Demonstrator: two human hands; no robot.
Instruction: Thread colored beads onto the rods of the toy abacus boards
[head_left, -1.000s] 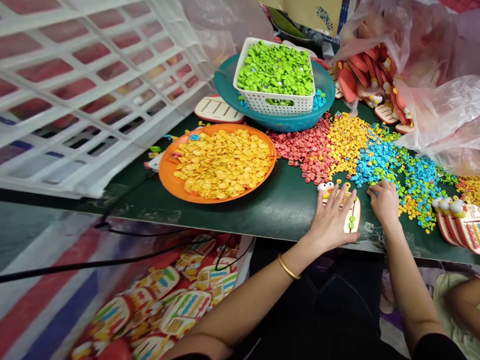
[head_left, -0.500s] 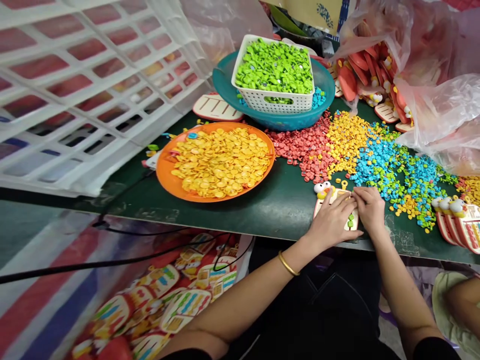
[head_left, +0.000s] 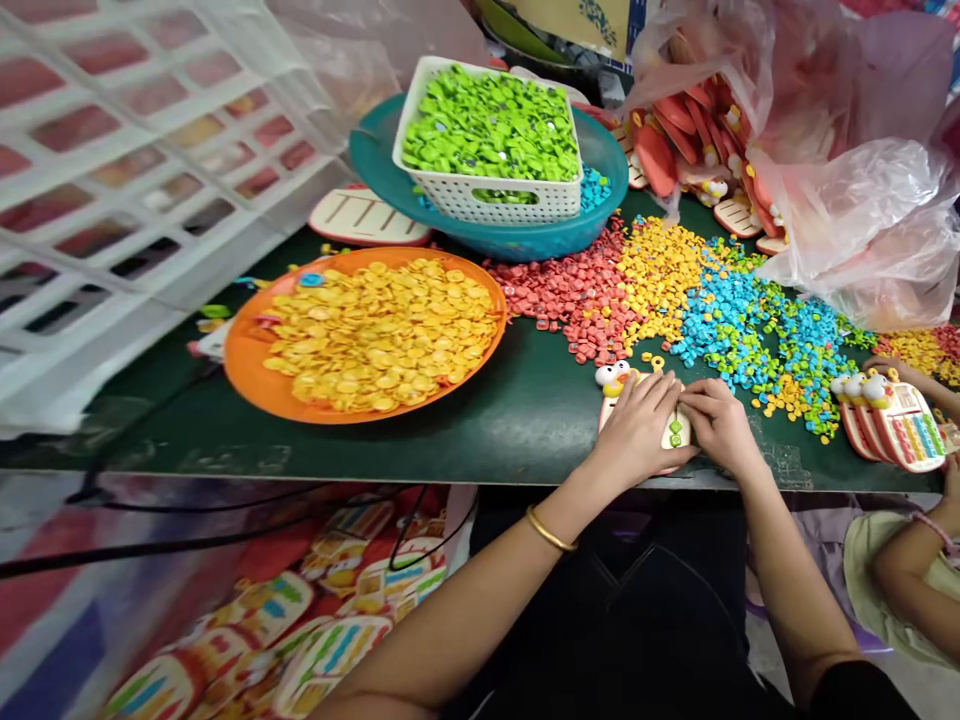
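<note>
A cream toy board with a red edge and a bulging-eyed duck head (head_left: 613, 377) lies near the table's front edge. My left hand (head_left: 634, 425) rests flat across it, fingers stretched and thumb apart, covering most of its face. Two small green pieces (head_left: 676, 432) show on the board beside the thumb. At the board's right edge, my right hand (head_left: 726, 425) has its fingertips pinched together close to my left fingertips. Whatever is in that pinch is hidden.
Loose red (head_left: 585, 290), yellow (head_left: 660, 270) and blue-green pieces (head_left: 750, 315) spread behind my hands. An orange plate (head_left: 247, 365) of yellow pieces stands left, a white basket (head_left: 450, 190) of green ones behind. Finished-looking boards (head_left: 904, 425) and another person's hand (head_left: 907, 375) are at right.
The view has shifted, so most table items appear farther left. Another person's hands have come in at the right edge. My right fingertips sit slightly lower along the board's edge.
</note>
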